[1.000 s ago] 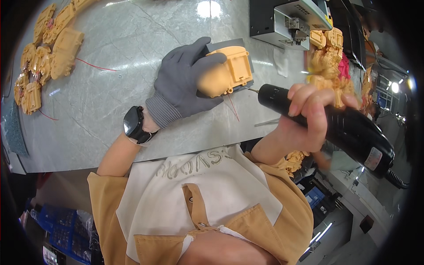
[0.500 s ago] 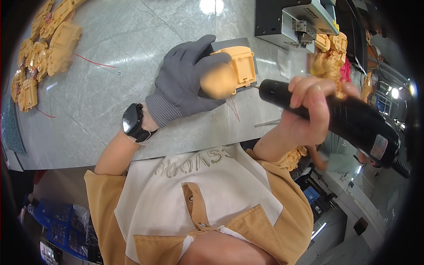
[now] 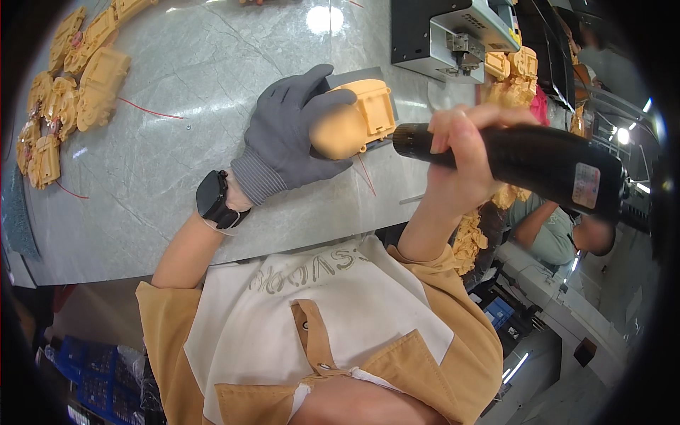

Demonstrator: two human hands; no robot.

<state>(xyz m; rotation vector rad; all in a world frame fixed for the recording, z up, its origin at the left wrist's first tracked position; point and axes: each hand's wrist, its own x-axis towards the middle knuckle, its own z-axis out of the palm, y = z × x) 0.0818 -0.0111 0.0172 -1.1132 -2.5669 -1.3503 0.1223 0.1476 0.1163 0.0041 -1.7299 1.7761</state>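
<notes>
My left hand [image 3: 287, 131], in a grey knit glove, is closed around a yellow-orange plastic housing [image 3: 375, 113]. The housing rests on a dark flat block [image 3: 368, 73] on the table, and part of it is blurred. A thin red wire [image 3: 366, 176] trails from its lower edge. My bare right hand [image 3: 467, 145] grips a black electric screwdriver [image 3: 545, 159], held almost level. Its front end points left at the housing's lower right corner, close to it; whether the tip touches cannot be made out.
Several yellow-orange housings with red wires [image 3: 103, 88] lie at the far left of the grey table [image 3: 191, 156]. A metal and black machine [image 3: 453, 42] stands at the back right, with more yellow parts [image 3: 510, 85] beside it. Another person [image 3: 549, 230] sits at the right.
The screwdriver has shifted slightly left and up in the picture and turned more level. My left hand keeps its hold on the housing. The whole view has shifted a little.
</notes>
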